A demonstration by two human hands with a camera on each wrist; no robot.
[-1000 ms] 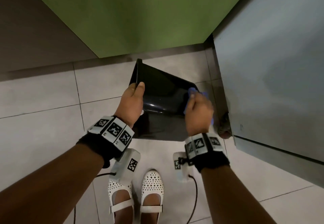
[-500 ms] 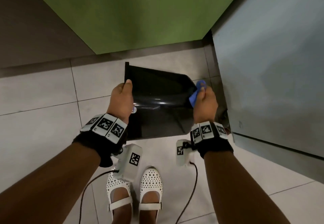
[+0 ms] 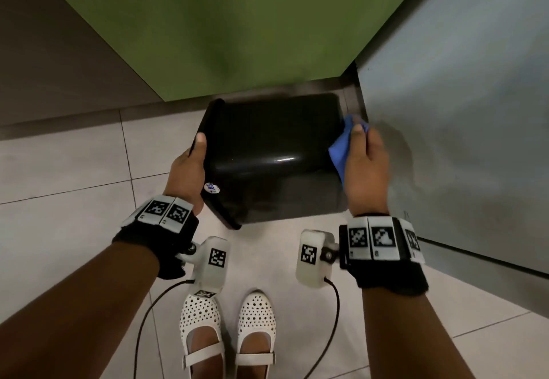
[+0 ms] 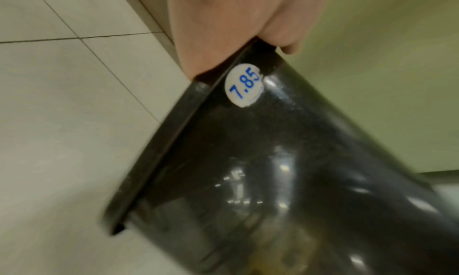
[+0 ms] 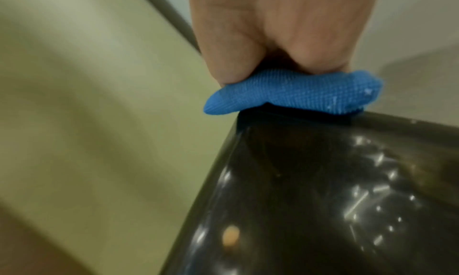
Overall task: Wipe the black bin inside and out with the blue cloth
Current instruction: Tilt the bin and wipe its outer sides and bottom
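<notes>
In the centre of the head view a person is holding the black bin (image 3: 273, 156) off the tiled floor (image 3: 74, 206), tipped on its side with its rim toward the left of the frame. The left hand (image 3: 187, 173) is gripping that rim, thumb lying on the outer wall and the other fingers hidden behind the rim, just above a round white price sticker (image 4: 244, 87) reading 7.85. At the bin's right end the right hand (image 3: 367, 167) is pinching the bunched blue cloth (image 3: 341, 147) and pressing it against the bin's base edge, fingers curled round the fabric. White perforated shoes (image 3: 227, 328) are standing at the lower centre.
</notes>
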